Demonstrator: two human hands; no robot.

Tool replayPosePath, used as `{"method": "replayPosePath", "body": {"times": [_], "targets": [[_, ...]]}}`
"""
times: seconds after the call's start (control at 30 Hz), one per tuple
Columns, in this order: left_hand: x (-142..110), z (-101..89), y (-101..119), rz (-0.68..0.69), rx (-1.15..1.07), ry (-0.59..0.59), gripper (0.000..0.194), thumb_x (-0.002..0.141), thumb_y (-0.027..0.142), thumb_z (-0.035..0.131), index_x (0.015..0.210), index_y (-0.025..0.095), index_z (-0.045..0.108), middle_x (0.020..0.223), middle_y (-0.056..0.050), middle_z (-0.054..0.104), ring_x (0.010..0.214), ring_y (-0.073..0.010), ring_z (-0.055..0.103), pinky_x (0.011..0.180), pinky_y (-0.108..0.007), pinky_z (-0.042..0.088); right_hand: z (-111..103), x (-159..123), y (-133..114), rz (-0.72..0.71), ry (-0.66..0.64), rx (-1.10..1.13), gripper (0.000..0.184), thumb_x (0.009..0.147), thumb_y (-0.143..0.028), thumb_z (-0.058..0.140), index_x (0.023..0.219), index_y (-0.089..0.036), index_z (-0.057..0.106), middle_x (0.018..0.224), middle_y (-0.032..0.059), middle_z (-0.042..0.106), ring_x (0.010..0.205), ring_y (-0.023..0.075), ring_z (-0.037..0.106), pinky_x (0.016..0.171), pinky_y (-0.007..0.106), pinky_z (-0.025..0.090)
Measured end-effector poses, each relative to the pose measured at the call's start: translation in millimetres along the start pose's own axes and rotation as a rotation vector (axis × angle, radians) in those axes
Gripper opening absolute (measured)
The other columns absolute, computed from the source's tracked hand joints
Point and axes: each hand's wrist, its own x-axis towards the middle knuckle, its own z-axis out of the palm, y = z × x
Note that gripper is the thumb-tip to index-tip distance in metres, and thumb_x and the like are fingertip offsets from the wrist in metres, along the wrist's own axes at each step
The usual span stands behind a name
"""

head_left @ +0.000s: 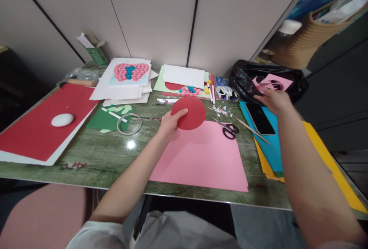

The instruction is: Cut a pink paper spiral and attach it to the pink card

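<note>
My left hand [170, 123] pinches a red paper disc [191, 113] between thumb and fingers, above a pink paper sheet [201, 161]. Over at the right, my right hand [274, 100] reaches to a black plastic bag [243, 74], its fingers stretched out and slightly blurred. Pink paper scraps [280, 80] with cut-out curves lie on the bag, just beyond those fingers; whether they touch cannot be made out. Scissors with black handles [230, 130] rest at the pink sheet's right edge. Small paper clippings [221, 111] are scattered behind them.
Right: a phone [260, 118] and wooden stick [253, 130] on blue and yellow sheets. Left: a red sheet [31, 126] bearing a white oval object [62, 120], green paper [94, 120] and a ring of tape [118, 124]. White papers with a pink-and-blue craft picture [130, 72] lie behind.
</note>
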Motion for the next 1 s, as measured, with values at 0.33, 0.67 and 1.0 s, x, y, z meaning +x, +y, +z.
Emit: {"method": "replayPosePath", "body": {"times": [0.33,0.67,1.0], "targets": [[-9,3.3,-13,0.076,0.379,-0.112,0.039,0.063,0.04,0.074,0.092,0.015,0.07,0.099,-0.012,0.071,0.091,-0.0269,0.065,0.077,-0.037,0.051,117,-111,-49,0.146,-0.283,0.274,0.028,0.07,-0.037,0.069,0.094,-0.021,0.066,0.087,0.0037,0.07,0.077,0.0168,0.065,0.07,0.028,0.051],[-19,10.4,-13,0.103,0.502,-0.194,0.034,0.068,0.038,0.07,0.092,0.015,0.07,0.097,-0.011,0.071,0.087,-0.024,0.065,0.074,-0.033,0.051,115,-124,-40,0.237,-0.199,0.333,0.019,0.064,-0.034,0.075,0.066,-0.018,0.064,0.058,-0.0026,0.063,0.05,0.0076,0.051,0.049,0.02,0.037],[-3,0.7,-23,0.112,0.373,-0.222,0.029,0.067,0.036,0.071,0.088,0.015,0.07,0.09,-0.007,0.071,0.081,-0.019,0.064,0.076,-0.032,0.05,114,-118,-26,0.211,-0.165,0.381,0.023,0.066,-0.036,0.074,0.065,-0.02,0.057,0.062,-0.0022,0.061,0.054,0.0114,0.053,0.051,0.023,0.04]]}}
